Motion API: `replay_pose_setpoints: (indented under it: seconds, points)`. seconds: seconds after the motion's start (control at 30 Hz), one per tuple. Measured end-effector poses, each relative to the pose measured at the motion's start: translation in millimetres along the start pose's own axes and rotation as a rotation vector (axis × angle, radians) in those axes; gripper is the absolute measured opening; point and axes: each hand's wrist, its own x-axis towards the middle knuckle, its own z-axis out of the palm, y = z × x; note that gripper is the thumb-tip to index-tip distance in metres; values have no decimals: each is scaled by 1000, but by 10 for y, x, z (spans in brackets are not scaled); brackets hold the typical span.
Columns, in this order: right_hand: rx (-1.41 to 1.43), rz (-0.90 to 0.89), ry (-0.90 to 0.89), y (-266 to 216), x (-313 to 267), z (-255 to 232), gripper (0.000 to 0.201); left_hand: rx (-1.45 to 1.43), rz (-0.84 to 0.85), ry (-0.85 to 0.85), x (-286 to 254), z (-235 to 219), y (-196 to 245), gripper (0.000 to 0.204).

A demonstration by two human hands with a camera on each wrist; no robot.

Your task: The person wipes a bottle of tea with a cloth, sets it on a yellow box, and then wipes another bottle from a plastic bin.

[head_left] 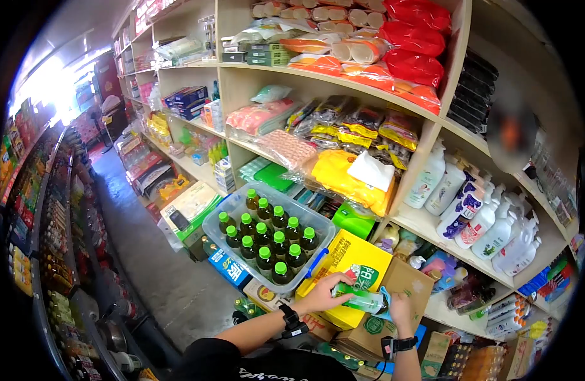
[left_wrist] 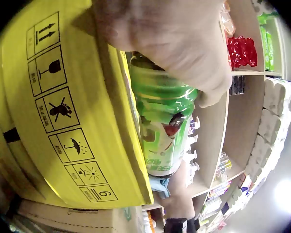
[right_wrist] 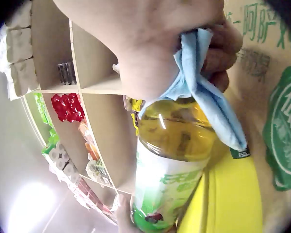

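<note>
My left hand [head_left: 324, 293] grips a green-labelled drink bottle [head_left: 362, 300] that lies tilted across in front of me. At the bottle's other end, my right hand [head_left: 401, 311] holds a light blue cloth [right_wrist: 199, 73] bunched against the plastic. Amber liquid shows through the bottle near the cloth in the right wrist view. Part of the bottle's near end is hidden under the left hand in the left wrist view. Just beneath the hands stands a yellow carton [left_wrist: 87, 141] with printed handling symbols. Beside it a clear plastic tub [head_left: 210, 232] holds several green-capped bottles [head_left: 262, 233].
A brown cardboard box [head_left: 410, 279] adjoins the yellow carton. Wooden shelves behind carry white pump bottles [head_left: 426, 174], packaged goods and red packs [head_left: 413, 38]. On the left, a grey floor aisle [head_left: 133, 254] runs past another stocked shelf [head_left: 51, 254].
</note>
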Motion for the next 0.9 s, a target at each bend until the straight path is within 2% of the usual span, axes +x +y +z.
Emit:
replay_pose_setpoints:
  seconds: [0.03,0.13,0.23,0.33,0.47,0.53,0.63,0.73,0.83,0.9]
  points:
    - [103,47,11,-1,-36,2,32,-19,-4,5,2,5,-3,32]
    - [123,-11,273,-88,-127,24,29,-47,-45,9,7,-1,-5,30]
    - [140,-144,345,-299,-166,-175,26,-78,-113,60,32,5,-40,26]
    - [74,-328,402,-354,-138,-145,25,-62,-194,-30,24,-57,-12,24]
    - [124,-225,338,-325,-107,-31,25,-9,-213,7,25,-48,18,22]
    - [154,-188,299,-274,-51,-11,25,-1,-162,45,23,-20,-24,22]
    - [-2,-360,417,-99,-14,119,21,14,-143,61,15,14,-29,22]
    - [-249,-373,183,109,40,137,18,25,-144,65,8,8,-14,21]
    - [-295,-252,-128,146,131,70,18,0,-136,68,18,8,-6,21]
    - [-291,-215,-191,149,187,53,19,-27,-145,71,28,11,-2,21]
